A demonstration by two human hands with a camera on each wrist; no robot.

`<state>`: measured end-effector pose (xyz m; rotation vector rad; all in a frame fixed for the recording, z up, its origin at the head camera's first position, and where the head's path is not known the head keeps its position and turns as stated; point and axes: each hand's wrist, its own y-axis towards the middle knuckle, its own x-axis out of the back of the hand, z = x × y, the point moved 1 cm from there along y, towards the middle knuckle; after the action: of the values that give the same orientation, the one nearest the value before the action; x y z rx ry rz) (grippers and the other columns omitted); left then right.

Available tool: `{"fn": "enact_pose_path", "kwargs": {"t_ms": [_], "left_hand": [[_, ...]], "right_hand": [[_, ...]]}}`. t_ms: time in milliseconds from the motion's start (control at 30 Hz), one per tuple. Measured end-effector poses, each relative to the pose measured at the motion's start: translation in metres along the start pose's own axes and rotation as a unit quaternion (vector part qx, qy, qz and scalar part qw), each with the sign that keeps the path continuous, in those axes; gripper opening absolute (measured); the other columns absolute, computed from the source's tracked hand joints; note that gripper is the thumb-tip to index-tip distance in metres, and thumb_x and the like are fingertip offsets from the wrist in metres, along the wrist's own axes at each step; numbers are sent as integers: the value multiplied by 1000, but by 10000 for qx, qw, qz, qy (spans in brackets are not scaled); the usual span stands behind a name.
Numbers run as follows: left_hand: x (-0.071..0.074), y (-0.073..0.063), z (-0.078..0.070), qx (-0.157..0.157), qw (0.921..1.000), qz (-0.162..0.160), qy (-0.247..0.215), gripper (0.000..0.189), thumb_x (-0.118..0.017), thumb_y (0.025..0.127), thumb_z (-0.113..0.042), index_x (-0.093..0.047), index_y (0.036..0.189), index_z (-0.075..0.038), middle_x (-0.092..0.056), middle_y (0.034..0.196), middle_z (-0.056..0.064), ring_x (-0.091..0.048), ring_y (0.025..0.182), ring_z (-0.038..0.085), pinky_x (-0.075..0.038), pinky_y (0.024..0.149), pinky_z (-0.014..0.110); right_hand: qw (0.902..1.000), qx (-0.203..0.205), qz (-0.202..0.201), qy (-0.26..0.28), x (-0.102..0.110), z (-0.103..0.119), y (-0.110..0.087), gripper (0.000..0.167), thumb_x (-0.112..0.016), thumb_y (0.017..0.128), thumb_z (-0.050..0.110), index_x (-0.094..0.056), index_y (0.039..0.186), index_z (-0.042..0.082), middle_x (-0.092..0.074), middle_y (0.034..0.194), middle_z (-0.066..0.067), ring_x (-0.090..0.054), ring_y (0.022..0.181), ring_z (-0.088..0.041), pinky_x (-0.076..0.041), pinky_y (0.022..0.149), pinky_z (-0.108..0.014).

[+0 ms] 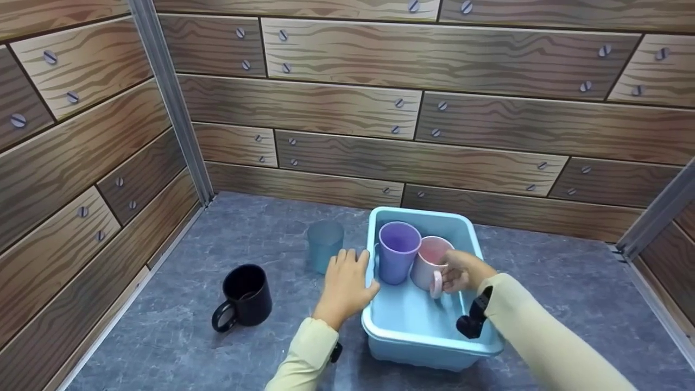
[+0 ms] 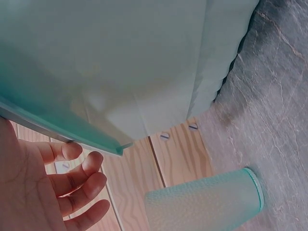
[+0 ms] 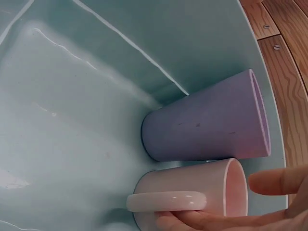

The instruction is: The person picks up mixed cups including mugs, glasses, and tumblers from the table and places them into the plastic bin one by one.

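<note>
A pale pink mug [image 1: 427, 270] stands in a light blue plastic basin [image 1: 418, 339], its handle facing my right hand [image 1: 461, 271]. In the right wrist view, the fingers [image 3: 211, 219] reach beside the mug's handle, while the thumb [image 3: 274, 181] is apart from them near the rim. Against the mug stands a purple cup [image 1: 399, 255], also inside the basin. My left hand [image 1: 345, 288] rests at the basin's left rim, fingers loosely extended outside it. Just beyond that hand, a translucent teal tumbler [image 1: 324, 241] stands upright on the table.
A black mug [image 1: 248, 298] stands upright on the grey marbled tabletop [image 1: 179, 326] at the left, handle toward the front left. Wood-patterned panels [image 1: 326, 103] wall off the back and sides, with metal corner posts [image 1: 171, 98] between them.
</note>
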<state>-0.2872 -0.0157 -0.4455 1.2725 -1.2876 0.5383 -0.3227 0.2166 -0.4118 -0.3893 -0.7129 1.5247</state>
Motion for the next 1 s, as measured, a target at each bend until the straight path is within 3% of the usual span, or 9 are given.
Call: {"fn": "enact_pose_path", "kwargs": {"t_ms": [133,333,567,667,733,833,1000], "left_hand": [[0,0,0,22,10000,56,14,42,-58,83,-37,-52,115,-12,-56,103,11,-50,96,26,-41,83,40],[-1,1,0,64,9998,148,89,45,-57,83,-39,-52,119,-12,-56,106,11,-50,99,26,-41,85,40],[-2,-1,-1,60,9999,103,21,42,-57,83,-38,-52,116,-11,-56,103,10,-49,95,25,-41,83,40],[-2,-1,0,62,9999,102,-29,39,-58,83,-37,-51,113,-12,-55,101,9,-48,93,24,-40,81,39],[-1,-1,0,69,9999,107,-26,40,-58,83,-37,-51,114,-12,-55,102,9,-48,94,25,-40,82,39],[0,-1,0,69,9999,113,-16,41,-58,83,-37,-52,115,-11,-56,103,10,-49,96,25,-41,83,40],[1,0,0,71,9999,100,17,43,-58,84,-38,-52,117,-11,-57,105,10,-50,98,26,-41,85,41]], "right_hand": [[9995,2,157,-284,2,3,-4,56,-28,94,13,-20,135,-24,-34,134,-36,-39,124,-41,-29,110,-51],[9946,147,638,-810,7,7,-11,57,-24,96,18,-17,136,-22,-33,133,-37,-39,120,-40,-30,111,-50],[9834,367,1339,-1172,20,12,-26,64,-22,96,22,-3,139,-22,-12,146,-41,-13,139,-50,-18,113,-56],[9799,684,1316,-1332,28,13,-34,62,-26,96,24,-14,137,-20,-37,134,-35,-37,129,-43,-27,110,-55],[9771,921,1309,-1402,33,15,-40,55,-29,97,25,-25,133,-16,-53,117,-22,-52,113,-30,-38,103,-50],[9721,1246,1305,-1498,39,17,-50,46,-34,97,25,-37,127,-8,-58,99,0,-55,94,-12,-46,89,-38],[9651,1705,949,-1747,47,18,-67,51,-38,97,24,-33,133,-12,-62,104,-2,-60,90,-8,-52,84,-33]]}}
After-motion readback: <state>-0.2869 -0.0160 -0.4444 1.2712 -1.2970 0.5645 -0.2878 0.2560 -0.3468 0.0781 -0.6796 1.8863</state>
